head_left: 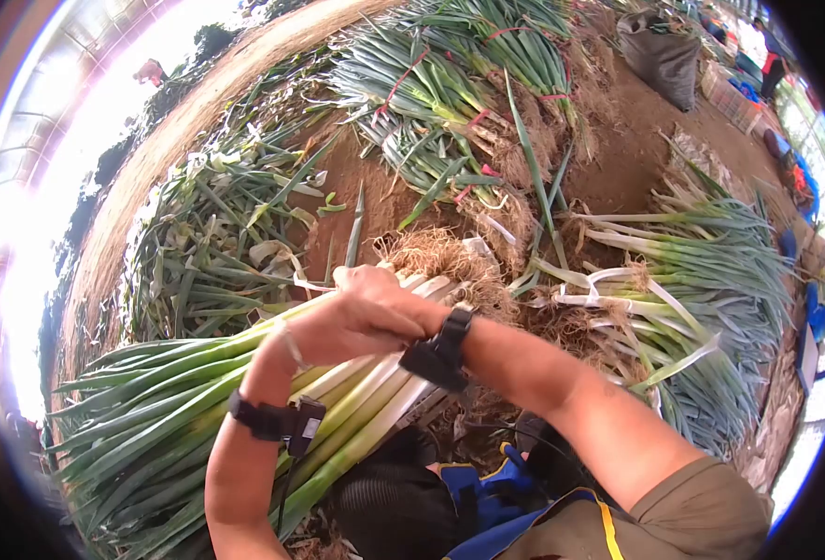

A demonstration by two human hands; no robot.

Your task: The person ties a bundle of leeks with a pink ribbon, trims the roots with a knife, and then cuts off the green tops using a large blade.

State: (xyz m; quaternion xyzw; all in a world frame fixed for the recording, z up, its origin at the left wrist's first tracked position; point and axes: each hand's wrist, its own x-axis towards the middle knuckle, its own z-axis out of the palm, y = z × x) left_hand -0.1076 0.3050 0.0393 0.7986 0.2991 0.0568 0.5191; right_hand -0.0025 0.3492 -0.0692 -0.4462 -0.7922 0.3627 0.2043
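A thick bundle of long green onions (197,397) lies across my lap, its leaves to the lower left and its stringy roots (445,257) towards the middle. My left hand (333,327) bends over the white stalks, closed against them, with its fingertips hidden. My right hand (380,289) crosses over it near the roots, fingers curled in; whatever it grips is hidden. The two hands overlap at the wrists. Dark bands with small devices are strapped on both forearms.
Tied green onion bundles (431,93) lie at the back. Loose green onions (692,280) are spread on the right. Trimmed leaves (216,238) pile up on the left over brown soil (627,168). A dark sack (664,56) and a crate (730,101) stand far right.
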